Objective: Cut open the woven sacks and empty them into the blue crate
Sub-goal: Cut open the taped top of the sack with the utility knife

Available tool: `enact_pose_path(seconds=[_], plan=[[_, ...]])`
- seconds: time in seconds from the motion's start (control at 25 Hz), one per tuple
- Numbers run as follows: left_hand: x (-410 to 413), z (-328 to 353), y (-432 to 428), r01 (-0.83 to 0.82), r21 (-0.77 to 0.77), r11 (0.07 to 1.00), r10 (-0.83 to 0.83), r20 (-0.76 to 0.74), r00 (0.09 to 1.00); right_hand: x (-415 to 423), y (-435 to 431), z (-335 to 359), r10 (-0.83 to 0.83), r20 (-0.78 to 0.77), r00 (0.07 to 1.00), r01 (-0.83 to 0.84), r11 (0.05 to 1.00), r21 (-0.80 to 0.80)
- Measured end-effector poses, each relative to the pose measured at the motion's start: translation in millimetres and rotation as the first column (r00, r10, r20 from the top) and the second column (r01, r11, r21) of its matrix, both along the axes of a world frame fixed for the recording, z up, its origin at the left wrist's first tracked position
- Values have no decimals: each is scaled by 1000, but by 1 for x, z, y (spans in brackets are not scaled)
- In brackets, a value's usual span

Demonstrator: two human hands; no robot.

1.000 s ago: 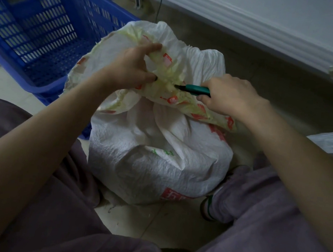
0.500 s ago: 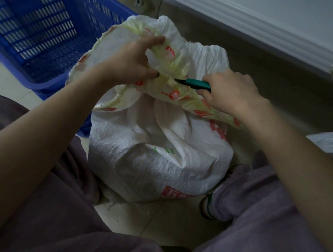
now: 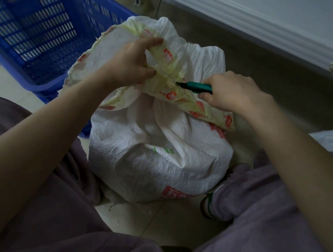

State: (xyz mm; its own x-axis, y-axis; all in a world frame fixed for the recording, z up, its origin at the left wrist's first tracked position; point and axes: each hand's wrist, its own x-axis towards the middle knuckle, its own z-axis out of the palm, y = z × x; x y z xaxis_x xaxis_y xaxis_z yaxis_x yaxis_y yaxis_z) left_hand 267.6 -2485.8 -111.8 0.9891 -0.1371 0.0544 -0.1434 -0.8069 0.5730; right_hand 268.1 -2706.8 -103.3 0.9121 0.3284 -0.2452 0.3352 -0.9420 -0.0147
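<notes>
The blue crate (image 3: 36,30) sits at my left, touching the white woven sack (image 3: 157,156) between my knees. My left hand (image 3: 127,65) pinches its gathered top; my right hand (image 3: 235,92) grips a green-handled cutter (image 3: 198,87), tip against the fold.

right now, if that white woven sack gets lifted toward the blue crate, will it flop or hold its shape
Probably floppy on top: the woven sack creases and folds where the left hand grips its mouth. Likely heavy: its lower half bulges and sits wide on the floor. It may sag if lifted by the neck.
</notes>
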Motion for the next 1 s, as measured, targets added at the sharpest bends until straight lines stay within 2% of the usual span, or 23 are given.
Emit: enact_pose_path(seconds=[0.24,0.32,0.4,0.44,0.52,0.6,0.68,0.84,1.0], plan=[[4,-3,-3,2,27,1000,-2,16,1000,7,-13,11,-9,-74,997,8,1000,-12],[5,-7,4,-26,26,999,25,33,999,5,-21,13,-3,-94,996,-5,996,-88],[10,-2,22,-145,-9,989,145,59,988,3,-34,16,-17,-99,995,-2,981,-194],[11,4,31,-198,-21,980,199,44,979,3,-42,19,-48,-86,995,36,989,-142],[8,10,37,-220,-27,975,220,-24,975,7,-56,26,-132,-37,991,136,977,162],[-1,11,26,-160,-83,984,155,-60,986,12,-54,28,-203,11,979,181,893,412],[-13,11,12,-110,-169,979,101,-60,993,13,-39,23,-218,-17,976,191,812,551],[-23,18,12,-90,-282,955,97,13,995,11,-17,13,-192,-52,980,187,798,572],[-24,30,18,-160,-497,853,196,22,980,10,0,12,-111,-71,991,131,822,554]])
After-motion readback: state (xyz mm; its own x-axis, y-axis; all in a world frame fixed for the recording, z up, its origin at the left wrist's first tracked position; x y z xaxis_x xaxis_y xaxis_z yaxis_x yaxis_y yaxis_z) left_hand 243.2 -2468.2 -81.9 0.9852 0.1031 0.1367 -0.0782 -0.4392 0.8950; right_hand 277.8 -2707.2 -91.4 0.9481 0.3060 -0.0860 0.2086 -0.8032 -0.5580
